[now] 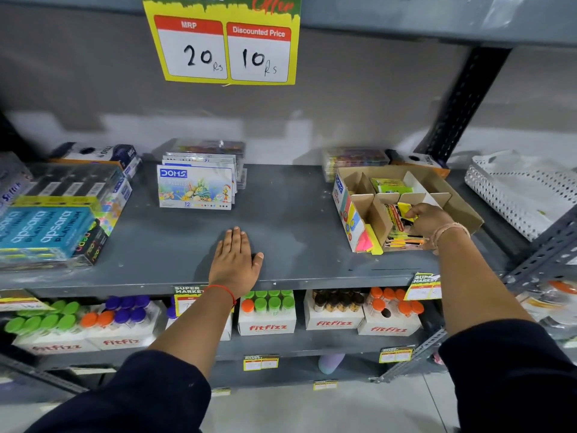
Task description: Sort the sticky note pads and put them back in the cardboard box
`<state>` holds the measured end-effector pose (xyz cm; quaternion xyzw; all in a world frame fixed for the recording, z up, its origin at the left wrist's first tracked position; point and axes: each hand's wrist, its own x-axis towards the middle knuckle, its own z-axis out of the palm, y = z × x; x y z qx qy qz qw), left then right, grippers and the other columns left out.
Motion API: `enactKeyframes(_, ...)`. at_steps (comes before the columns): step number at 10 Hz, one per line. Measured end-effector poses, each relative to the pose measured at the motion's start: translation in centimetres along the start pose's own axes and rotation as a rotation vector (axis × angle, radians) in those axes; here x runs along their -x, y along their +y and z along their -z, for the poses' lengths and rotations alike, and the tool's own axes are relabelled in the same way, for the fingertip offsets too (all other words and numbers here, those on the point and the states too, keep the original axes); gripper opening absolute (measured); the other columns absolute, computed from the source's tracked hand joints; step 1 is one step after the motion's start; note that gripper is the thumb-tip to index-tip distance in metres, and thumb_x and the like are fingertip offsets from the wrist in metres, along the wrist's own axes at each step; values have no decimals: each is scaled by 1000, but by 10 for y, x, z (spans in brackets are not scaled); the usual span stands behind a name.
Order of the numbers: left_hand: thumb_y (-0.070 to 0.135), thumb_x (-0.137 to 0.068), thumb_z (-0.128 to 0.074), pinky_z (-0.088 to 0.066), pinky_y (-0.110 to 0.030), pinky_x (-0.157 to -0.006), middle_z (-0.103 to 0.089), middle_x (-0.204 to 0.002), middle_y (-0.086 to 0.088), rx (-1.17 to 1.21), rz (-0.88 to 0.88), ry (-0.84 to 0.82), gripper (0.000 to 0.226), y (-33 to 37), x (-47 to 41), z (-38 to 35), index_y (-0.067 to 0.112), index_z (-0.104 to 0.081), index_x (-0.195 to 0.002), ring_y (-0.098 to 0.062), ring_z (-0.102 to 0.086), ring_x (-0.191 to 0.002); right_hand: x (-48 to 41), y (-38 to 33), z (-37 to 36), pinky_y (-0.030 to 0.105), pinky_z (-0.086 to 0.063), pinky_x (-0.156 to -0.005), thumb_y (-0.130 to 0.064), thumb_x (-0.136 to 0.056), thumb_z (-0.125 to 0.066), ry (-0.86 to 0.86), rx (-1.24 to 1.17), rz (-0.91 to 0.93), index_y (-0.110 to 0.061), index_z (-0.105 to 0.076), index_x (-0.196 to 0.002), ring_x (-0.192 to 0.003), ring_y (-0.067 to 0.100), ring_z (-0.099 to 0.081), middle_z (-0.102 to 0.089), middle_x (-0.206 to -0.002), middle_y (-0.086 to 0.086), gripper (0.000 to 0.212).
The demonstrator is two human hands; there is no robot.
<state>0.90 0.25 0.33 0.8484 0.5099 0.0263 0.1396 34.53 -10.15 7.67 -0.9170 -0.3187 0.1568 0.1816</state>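
Observation:
A cardboard box with inner dividers stands on the right of the grey shelf. Several sticky note pads stand in its near compartment, and a green pad lies in a far one. Pink and yellow notes stick out at the box's front corner. My right hand reaches into the near compartment, its fingers closed on a yellow sticky note pad. My left hand lies flat on the bare shelf, fingers together, holding nothing.
A stack of DOMS colour boxes stands at the shelf's middle back. Apsara and pen packs crowd the left. A white perforated tray sits at the right. Fitfizz bottle cartons fill the shelf below. A price sign hangs above.

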Motion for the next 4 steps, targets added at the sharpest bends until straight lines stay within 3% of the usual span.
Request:
enactKeyframes(2, 36, -97, -24, 0, -37, -120, 0, -158, -17, 4, -20, 12, 63, -3, 0, -2, 0, -3, -144, -27, 1, -147, 0, -1, -4, 44, -47, -100, -5, -84, -65, -22, -88, -30, -8, -57, -122, -121, 32, -49, -51, -127, 11, 40)
enactKeyframes(3, 35, -98, -23, -1, -37, -120, 0, -158, -17, -3, -18, 19, 63, -3, -2, -2, 0, -2, -144, -27, 1, -147, -3, -2, -5, 41, -44, -105, -3, -86, -61, -28, -89, -43, -6, -54, -126, -113, 29, -51, -50, -136, 14, 41)
enactKeyframes(4, 35, -98, -24, 0, -37, -120, 2, -158, -17, 1, -21, -22, 63, -2, -4, -1, -1, -1, -144, -28, 3, -147, -4, -4, -2, 38, -44, -97, -7, -88, -57, -51, -44, -33, -2, -56, -123, -105, 30, -54, -55, -132, 21, 35)
